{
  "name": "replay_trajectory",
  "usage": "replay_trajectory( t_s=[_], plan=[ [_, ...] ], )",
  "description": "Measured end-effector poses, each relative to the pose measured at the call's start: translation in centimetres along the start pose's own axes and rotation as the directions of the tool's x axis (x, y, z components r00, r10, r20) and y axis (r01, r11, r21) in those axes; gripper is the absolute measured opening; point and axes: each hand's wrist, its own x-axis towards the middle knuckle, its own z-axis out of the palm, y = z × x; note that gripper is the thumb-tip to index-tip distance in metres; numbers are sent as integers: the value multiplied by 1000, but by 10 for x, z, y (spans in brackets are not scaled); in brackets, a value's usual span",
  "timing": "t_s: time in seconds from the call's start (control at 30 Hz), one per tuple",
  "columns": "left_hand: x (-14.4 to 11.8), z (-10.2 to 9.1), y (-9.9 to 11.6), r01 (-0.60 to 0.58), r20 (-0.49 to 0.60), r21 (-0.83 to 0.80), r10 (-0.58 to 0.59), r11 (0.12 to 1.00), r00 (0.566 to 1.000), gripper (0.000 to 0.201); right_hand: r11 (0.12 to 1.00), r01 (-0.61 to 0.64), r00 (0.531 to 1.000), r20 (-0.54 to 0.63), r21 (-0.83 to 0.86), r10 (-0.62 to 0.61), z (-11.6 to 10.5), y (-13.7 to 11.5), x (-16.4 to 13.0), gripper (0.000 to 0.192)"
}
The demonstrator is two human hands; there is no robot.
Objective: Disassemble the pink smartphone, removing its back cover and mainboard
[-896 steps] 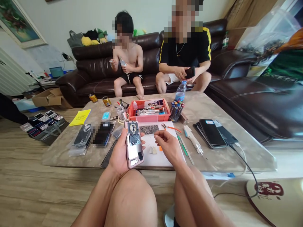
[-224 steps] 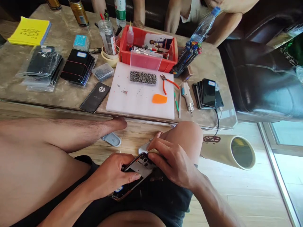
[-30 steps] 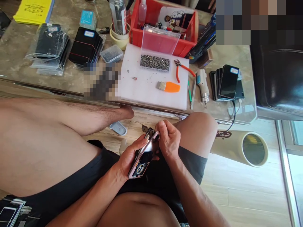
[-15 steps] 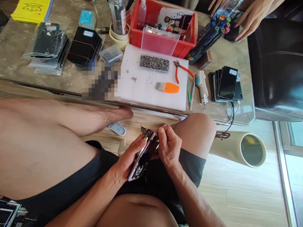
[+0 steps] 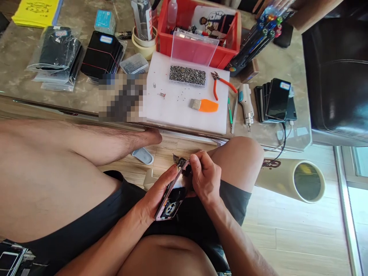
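Observation:
A pink phone frame [image 5: 171, 197] with its back off rests over my lap, tilted on edge. My left hand [image 5: 156, 193] grips it from the left side. At the frame's upper end my right hand [image 5: 204, 178] pinches a small dark part [image 5: 180, 161] that sticks out there. Both hands sit just below the table's front edge [image 5: 184, 132], between my knees.
On the table lie a white work mat [image 5: 184, 105] with a tray of screws [image 5: 187, 75], an orange pry tool [image 5: 205, 105], orange cutters [image 5: 222, 85], an electric screwdriver [image 5: 245, 105], a red bin [image 5: 198, 32], stacked phones [image 5: 274, 100]. A cream cylinder [image 5: 293, 180] lies on the floor.
The phone frame has tilted slightly in my left hand, and my right fingers have shifted at its upper end. The other person's hand at the table's far right has withdrawn.

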Motion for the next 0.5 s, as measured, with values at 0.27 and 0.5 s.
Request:
replay_trajectory(
  t_s=[0.27, 0.5],
  plan=[
    [-1, 3, -6, -51, -10, 36, 52, 998, 999, 38, 997, -28, 995, -94, -72, 21, 5, 1, -5, 50],
    [-1, 0, -5, -31, -13, 64, 32, 997, 999, 46, 999, -39, 991, -131, -23, 36, 3, 2, -7, 49]
  ],
)
